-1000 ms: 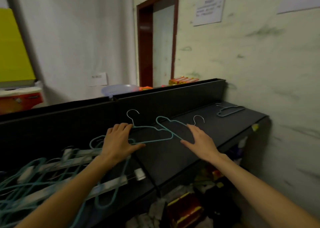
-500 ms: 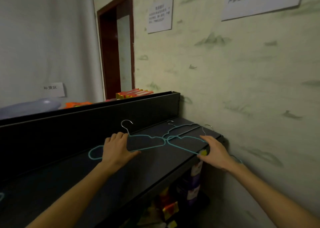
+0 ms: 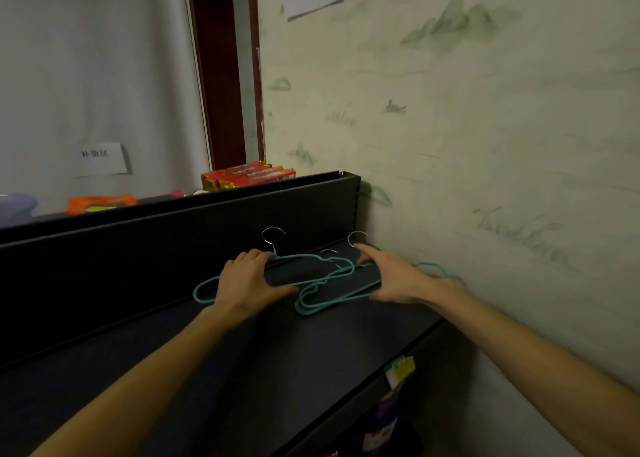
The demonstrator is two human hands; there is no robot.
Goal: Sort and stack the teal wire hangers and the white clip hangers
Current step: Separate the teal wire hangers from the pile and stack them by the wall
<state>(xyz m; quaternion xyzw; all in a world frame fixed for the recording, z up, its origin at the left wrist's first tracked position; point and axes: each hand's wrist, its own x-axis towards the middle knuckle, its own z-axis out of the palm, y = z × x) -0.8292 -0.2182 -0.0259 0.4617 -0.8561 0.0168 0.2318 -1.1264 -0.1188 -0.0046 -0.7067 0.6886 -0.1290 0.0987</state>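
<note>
So both hands are on teal wire hangers at the far right end of the dark shelf [image 3: 277, 359], right by the wall. The left hand [image 3: 247, 285] grips 1 teal hanger [image 3: 301, 257], fingers over its top wire and thumb under the bottom bar. The right hand [image 3: 394, 276] rests on the overlapping teal hangers [image 3: 332, 300] next to it, fingers fairly straight, thumb at the lower bar. Can't tell if it's pinching.
</note>
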